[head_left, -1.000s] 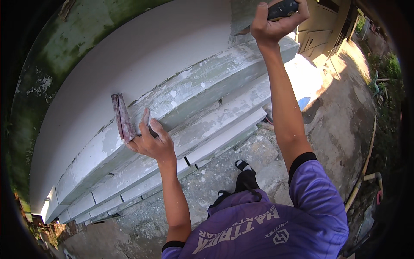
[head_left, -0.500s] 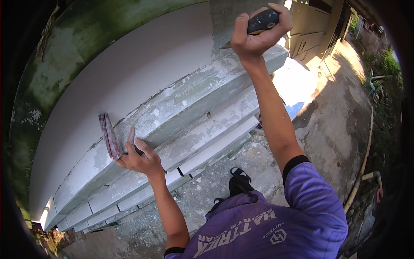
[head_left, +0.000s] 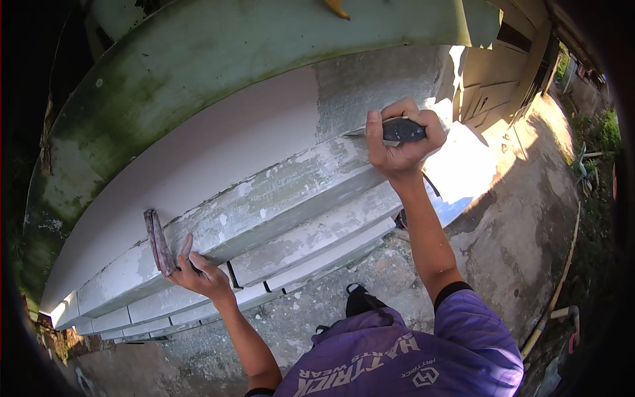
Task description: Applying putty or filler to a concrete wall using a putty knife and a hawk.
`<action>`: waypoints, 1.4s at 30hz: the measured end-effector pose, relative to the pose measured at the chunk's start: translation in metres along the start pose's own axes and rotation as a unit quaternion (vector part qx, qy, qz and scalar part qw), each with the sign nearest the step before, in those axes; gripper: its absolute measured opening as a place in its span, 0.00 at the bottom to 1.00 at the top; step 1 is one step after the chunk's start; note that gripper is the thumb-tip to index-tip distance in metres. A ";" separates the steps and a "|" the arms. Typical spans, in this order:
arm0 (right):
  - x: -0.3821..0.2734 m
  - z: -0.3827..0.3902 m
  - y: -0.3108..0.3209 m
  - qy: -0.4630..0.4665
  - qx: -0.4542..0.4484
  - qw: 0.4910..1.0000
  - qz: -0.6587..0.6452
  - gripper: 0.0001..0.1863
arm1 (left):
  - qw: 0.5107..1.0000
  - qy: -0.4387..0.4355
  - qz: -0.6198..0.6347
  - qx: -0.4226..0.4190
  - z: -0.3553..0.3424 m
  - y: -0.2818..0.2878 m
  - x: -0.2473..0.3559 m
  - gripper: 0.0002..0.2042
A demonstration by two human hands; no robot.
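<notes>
My right hand (head_left: 403,142) is closed on the dark handle of a scraper (head_left: 403,130); its blade meets the grey-patched wall (head_left: 370,79) just above a mottled grey-white stepped ledge (head_left: 258,195). At lower left, my left hand (head_left: 202,278) rests by the ledge, fingers curled round a narrow, stained purple-grey folded strip (head_left: 158,241). A small dark item also shows among those fingers, too hidden to identify. The smooth white panel (head_left: 185,145) lies behind both hands.
A mossy green curved board (head_left: 264,33) arches over the white panel. The concrete ground (head_left: 522,231) runs along the right, with a bamboo pole (head_left: 559,284), plants (head_left: 605,132) and tan door panels (head_left: 493,92) beyond. My sandalled foot (head_left: 360,298) shows below the ledge.
My right hand has come down from high on the wall to the ledge's top edge. My left hand has shifted leftward along the ledge, and more of the green board shows.
</notes>
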State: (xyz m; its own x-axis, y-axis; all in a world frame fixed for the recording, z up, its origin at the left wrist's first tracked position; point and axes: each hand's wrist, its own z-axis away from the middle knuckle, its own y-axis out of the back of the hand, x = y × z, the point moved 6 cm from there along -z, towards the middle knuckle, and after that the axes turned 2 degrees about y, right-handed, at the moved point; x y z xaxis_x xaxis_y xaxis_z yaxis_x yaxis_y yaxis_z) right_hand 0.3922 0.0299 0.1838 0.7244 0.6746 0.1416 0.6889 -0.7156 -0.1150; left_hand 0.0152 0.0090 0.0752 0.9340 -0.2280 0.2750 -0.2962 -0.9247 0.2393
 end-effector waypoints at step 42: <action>0.028 -0.005 0.048 -0.225 -0.250 0.941 0.027 0.15 | 0.999 0.045 -0.012 0.027 0.006 -0.004 -0.004 0.20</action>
State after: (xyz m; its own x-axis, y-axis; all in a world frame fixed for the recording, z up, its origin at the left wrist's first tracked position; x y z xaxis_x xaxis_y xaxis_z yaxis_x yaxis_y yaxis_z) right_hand 0.4459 0.0136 0.1869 0.7721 0.5624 -0.2959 0.6353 -0.6709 0.3825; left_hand 0.0136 0.0120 0.0673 0.9185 -0.1793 0.3525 -0.2603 -0.9451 0.1975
